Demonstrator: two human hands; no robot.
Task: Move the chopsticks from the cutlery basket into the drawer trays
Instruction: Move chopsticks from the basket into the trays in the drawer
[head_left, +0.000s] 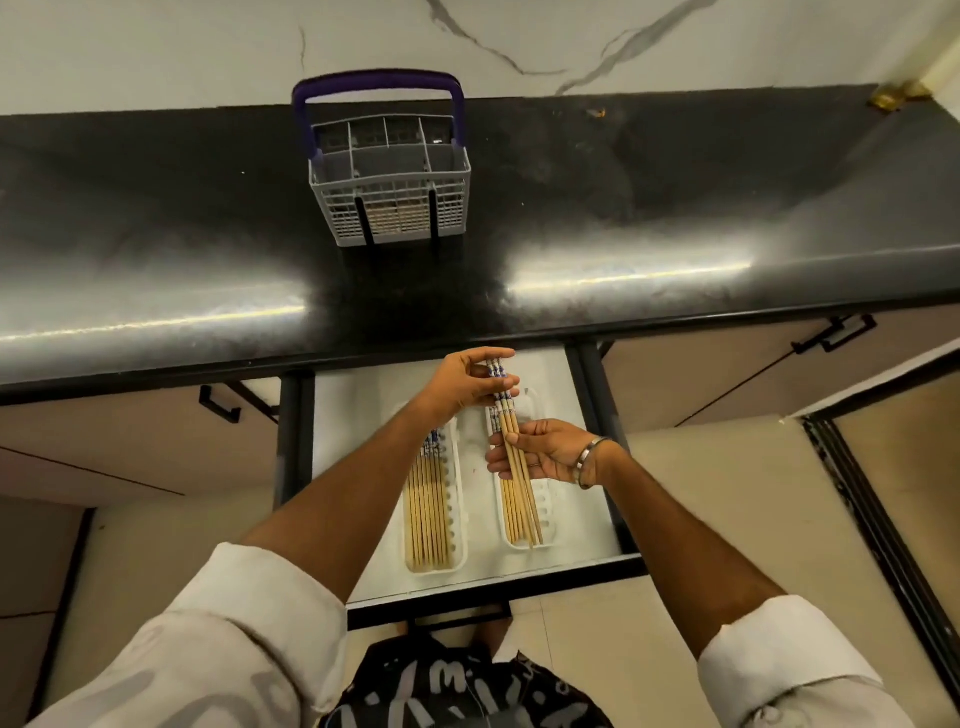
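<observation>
Both hands hold one small bundle of chopsticks (506, 415) over the open drawer (540, 569), just in front of the counter (623, 218) edge. The left hand (465, 382) pinches the patterned blue-and-white top ends between thumb and fingers; the right hand (545, 452) cups the plain wooden shafts lower down, fingers curled under them. Gripping at two places along the length probably keeps the sticks squared together and parallel so they can drop into a tray as a set rather than scatter.

The bundle's long axis runs roughly front to back in the drawer, tilted slightly, with the decorated ends pointing toward the counter and the thin tips toward the person. That matches the trays' own length, so little turning seems needed.

The bundle sits directly above the right tray (550, 514), its tips at or just over the sticks already lying there; whether they touch cannot be told. The left tray (460, 519), beside it in the drawer, holds a fuller row (428, 509) laid the same way, patterned ends toward the counter.

The basket (389, 176) stands on the counter well behind the drawer, purple handle upright, and its visible compartments look empty, so this seems to be the last load.
</observation>
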